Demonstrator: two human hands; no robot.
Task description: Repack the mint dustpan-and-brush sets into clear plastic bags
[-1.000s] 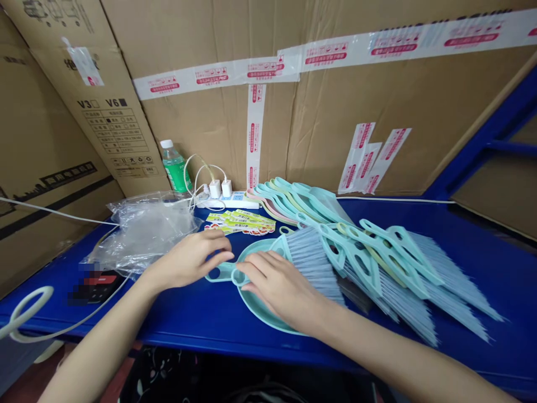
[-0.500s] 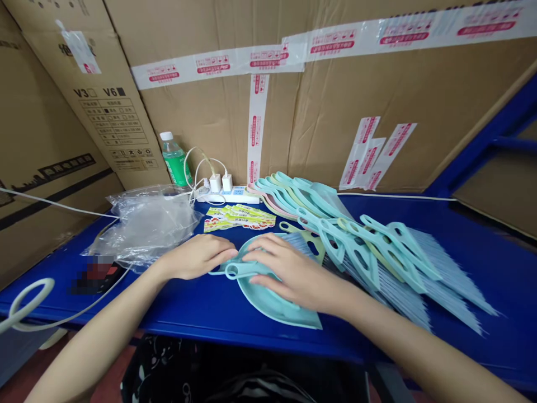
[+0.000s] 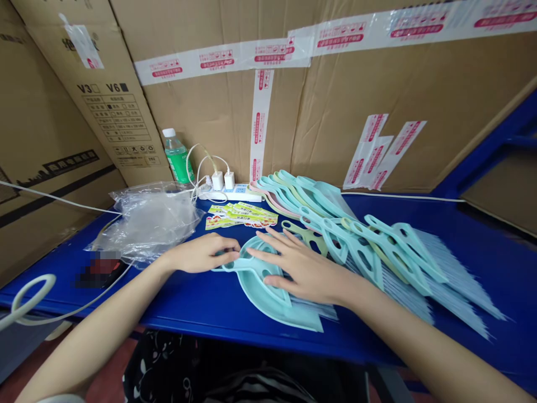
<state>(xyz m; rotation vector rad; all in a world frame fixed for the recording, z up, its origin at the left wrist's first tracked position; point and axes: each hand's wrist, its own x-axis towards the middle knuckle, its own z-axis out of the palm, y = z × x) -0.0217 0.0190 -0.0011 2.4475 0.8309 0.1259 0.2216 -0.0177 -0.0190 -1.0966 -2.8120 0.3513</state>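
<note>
A light-blue dustpan (image 3: pixel 260 308) lies on the blue table, its handle pointing left. A light-blue hand brush (image 3: pixel 279 296) rests in it, its bristles sticking out past the pan's right edge. My left hand (image 3: pixel 205 252) pinches the handle ends, which lie one on the other; its fingertips partly cover them. Fingers spread, my right hand (image 3: pixel 306 271) lies over the brush and hides part of its head. Several more brushes (image 3: pixel 361 260), mostly light blue, lie in a pile to the right. Behind them is a stack of dustpans (image 3: pixel 289 196) in blue, pink and green.
Clear plastic bags (image 3: pixel 151 218) lie at the left, near a dark, blurred-out object (image 3: pixel 98 271). Yellow-green printed labels (image 3: pixel 241 214) sit before a white power strip (image 3: pixel 243 193). A green-labelled bottle (image 3: pixel 178 157) stands against taped cardboard (image 3: pixel 210 112). White cables cross the left side.
The brush has shifted so its handle lines up over the dustpan's handle. My right hand has spread its fingers and moved slightly right; my left hand stays at the handle end.
</note>
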